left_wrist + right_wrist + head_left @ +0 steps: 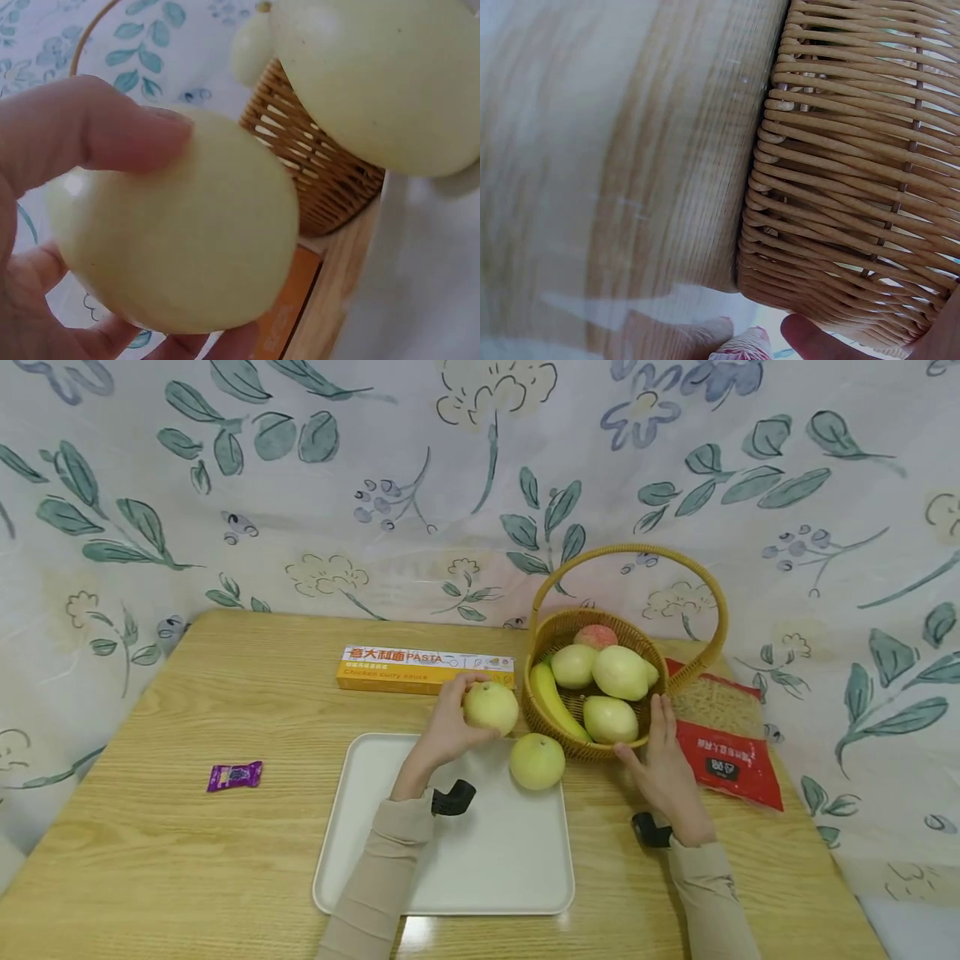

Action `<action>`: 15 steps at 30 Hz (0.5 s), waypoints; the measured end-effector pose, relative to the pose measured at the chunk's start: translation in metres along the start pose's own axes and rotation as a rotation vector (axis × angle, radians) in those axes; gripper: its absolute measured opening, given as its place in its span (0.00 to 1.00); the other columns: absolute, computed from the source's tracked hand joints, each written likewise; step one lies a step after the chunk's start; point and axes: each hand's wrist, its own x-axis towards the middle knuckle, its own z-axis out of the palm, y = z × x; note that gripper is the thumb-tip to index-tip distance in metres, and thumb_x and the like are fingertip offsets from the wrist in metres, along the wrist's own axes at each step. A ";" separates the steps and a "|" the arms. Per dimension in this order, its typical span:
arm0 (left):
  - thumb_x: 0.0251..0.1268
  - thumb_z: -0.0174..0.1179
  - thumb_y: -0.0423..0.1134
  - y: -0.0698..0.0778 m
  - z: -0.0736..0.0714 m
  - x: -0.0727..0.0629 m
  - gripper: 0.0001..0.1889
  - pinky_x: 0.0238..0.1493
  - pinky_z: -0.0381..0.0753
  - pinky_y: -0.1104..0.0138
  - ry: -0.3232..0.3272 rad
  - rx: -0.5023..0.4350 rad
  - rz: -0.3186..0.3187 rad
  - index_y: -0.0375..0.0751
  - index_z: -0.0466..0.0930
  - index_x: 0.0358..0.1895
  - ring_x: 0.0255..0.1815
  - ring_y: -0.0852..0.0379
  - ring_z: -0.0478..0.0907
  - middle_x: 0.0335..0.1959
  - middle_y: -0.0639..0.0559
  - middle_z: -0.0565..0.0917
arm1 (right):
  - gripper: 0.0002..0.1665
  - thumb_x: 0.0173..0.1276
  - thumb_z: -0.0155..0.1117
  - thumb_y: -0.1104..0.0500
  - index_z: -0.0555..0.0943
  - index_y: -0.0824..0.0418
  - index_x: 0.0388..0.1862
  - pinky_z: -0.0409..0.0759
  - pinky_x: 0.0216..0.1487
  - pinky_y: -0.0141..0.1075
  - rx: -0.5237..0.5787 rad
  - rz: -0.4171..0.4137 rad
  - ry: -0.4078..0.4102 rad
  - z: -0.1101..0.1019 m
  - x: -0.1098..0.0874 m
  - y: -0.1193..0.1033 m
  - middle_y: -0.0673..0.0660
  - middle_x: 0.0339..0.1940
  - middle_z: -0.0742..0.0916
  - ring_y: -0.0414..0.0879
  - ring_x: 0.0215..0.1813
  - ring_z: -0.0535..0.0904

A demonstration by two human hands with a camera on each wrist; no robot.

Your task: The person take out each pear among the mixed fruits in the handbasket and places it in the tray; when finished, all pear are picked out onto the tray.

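My left hand [447,728] grips a round yellow-green fruit [491,708] above the far edge of a white tray [480,860]; in the left wrist view the thumb lies across the fruit [187,240] and fingers curl beneath it. A second, similar fruit [537,762] sits at the tray's far right corner. My right hand [663,768] rests against the front right side of a wicker basket [592,750], fingers straight and thumb spread. Inside the basket are a banana [553,702], a reddish peach-like fruit [596,637] and several pale green fruits [621,673].
Behind the left hand lies an orange and white pasta box [397,675]. A red bag of dry pasta [723,747] lies to the right of the basket, partly behind it. A small purple wrapped sweet [235,776] is on the wooden table [187,860] at left. Floral cloth [300,510] hangs behind.
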 end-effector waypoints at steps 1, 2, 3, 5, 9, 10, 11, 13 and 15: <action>0.42 0.72 0.28 -0.001 -0.001 0.000 0.38 0.63 0.69 0.45 -0.010 0.018 -0.003 0.44 0.68 0.63 0.60 0.43 0.66 0.59 0.39 0.67 | 0.55 0.73 0.45 0.34 0.30 0.62 0.78 0.77 0.31 0.51 0.000 0.000 -0.003 0.000 0.000 0.000 0.65 0.80 0.38 0.77 0.67 0.62; 0.41 0.72 0.28 -0.001 -0.001 -0.001 0.38 0.63 0.69 0.45 -0.021 0.033 -0.010 0.45 0.69 0.62 0.60 0.43 0.67 0.58 0.39 0.67 | 0.55 0.73 0.45 0.34 0.30 0.62 0.78 0.76 0.30 0.50 -0.001 0.000 -0.004 0.000 0.000 0.000 0.65 0.80 0.38 0.77 0.67 0.62; 0.41 0.72 0.28 -0.002 -0.002 -0.001 0.38 0.63 0.68 0.44 -0.032 0.044 -0.018 0.45 0.69 0.62 0.60 0.42 0.67 0.58 0.39 0.68 | 0.55 0.73 0.45 0.34 0.30 0.61 0.78 0.76 0.30 0.49 0.000 0.001 -0.005 0.000 0.001 -0.001 0.65 0.80 0.38 0.77 0.67 0.62; 0.41 0.73 0.28 -0.003 -0.002 -0.002 0.38 0.63 0.68 0.43 -0.054 0.063 -0.032 0.46 0.70 0.61 0.60 0.42 0.67 0.58 0.39 0.69 | 0.55 0.73 0.45 0.35 0.29 0.61 0.78 0.76 0.30 0.49 -0.001 0.004 -0.009 0.000 0.000 -0.001 0.65 0.80 0.38 0.77 0.67 0.62; 0.38 0.72 0.26 -0.005 -0.003 -0.002 0.37 0.61 0.69 0.43 -0.096 0.095 -0.050 0.46 0.72 0.59 0.59 0.43 0.69 0.58 0.40 0.71 | 0.55 0.73 0.45 0.34 0.29 0.61 0.78 0.77 0.35 0.55 0.001 0.003 -0.013 0.000 0.001 -0.002 0.65 0.80 0.37 0.77 0.69 0.60; 0.37 0.72 0.25 -0.005 -0.002 -0.002 0.37 0.60 0.70 0.43 -0.106 0.103 -0.048 0.46 0.72 0.59 0.59 0.43 0.69 0.57 0.40 0.71 | 0.55 0.73 0.45 0.34 0.29 0.62 0.78 0.77 0.37 0.57 0.001 0.002 -0.012 0.000 0.001 -0.002 0.65 0.80 0.37 0.77 0.69 0.59; 0.37 0.72 0.24 -0.006 -0.002 -0.002 0.37 0.60 0.70 0.44 -0.117 0.110 -0.046 0.46 0.73 0.59 0.59 0.44 0.69 0.57 0.41 0.72 | 0.55 0.73 0.45 0.34 0.29 0.62 0.78 0.77 0.38 0.58 0.001 0.002 -0.011 0.000 0.001 -0.002 0.65 0.80 0.37 0.77 0.69 0.59; 0.36 0.72 0.23 -0.006 -0.003 -0.002 0.38 0.60 0.70 0.44 -0.139 0.118 -0.044 0.46 0.73 0.58 0.58 0.44 0.69 0.57 0.41 0.72 | 0.55 0.73 0.44 0.34 0.29 0.62 0.78 0.77 0.38 0.58 0.001 0.002 -0.010 0.000 0.001 -0.002 0.65 0.80 0.37 0.77 0.68 0.60; 0.36 0.71 0.22 -0.005 -0.003 -0.003 0.38 0.61 0.70 0.44 -0.161 0.126 -0.040 0.46 0.73 0.58 0.58 0.44 0.69 0.57 0.42 0.72 | 0.55 0.73 0.45 0.35 0.29 0.62 0.78 0.77 0.38 0.58 0.002 0.000 -0.007 0.000 0.000 -0.001 0.65 0.80 0.37 0.77 0.68 0.60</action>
